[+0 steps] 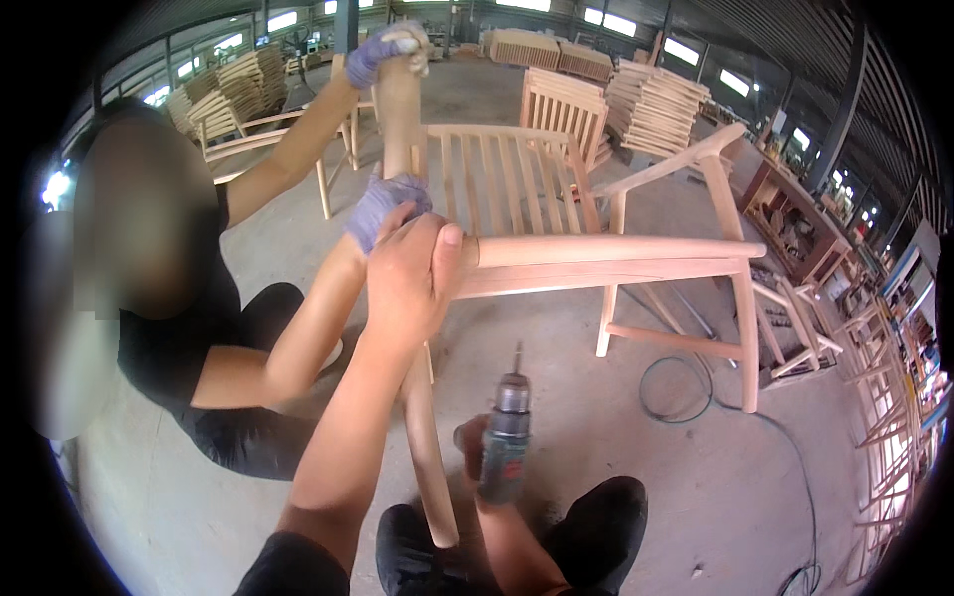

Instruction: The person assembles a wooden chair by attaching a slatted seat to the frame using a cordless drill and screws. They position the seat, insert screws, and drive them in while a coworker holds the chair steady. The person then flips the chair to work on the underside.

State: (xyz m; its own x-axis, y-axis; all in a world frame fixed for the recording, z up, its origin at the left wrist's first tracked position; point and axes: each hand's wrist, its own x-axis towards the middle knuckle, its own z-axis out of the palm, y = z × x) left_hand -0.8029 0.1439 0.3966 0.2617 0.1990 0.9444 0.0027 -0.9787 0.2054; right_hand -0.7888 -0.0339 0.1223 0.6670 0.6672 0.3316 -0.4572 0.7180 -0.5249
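Note:
A pale wooden chair frame (606, 250) with slats stands in front of me, one leg reaching down toward my feet. My left hand (412, 273) is closed around the near left corner, where the long rail meets the side piece. Right beside it, a co-worker's gloved hand (383, 207) grips the same corner. The co-worker's other gloved hand (390, 55) holds the far end of the side piece. Low in front of me, my right hand (474, 449) grips a cordless drill (505, 452). Its bit points up and away, apart from the wood.
At my left crouches the co-worker in dark clothes (169, 368). A thin hose (795, 437) loops over the concrete floor to the right. Stacked wooden slatted parts (661, 104) and another chair frame (258, 134) stand farther back. More wooden frames (879, 397) line the right side.

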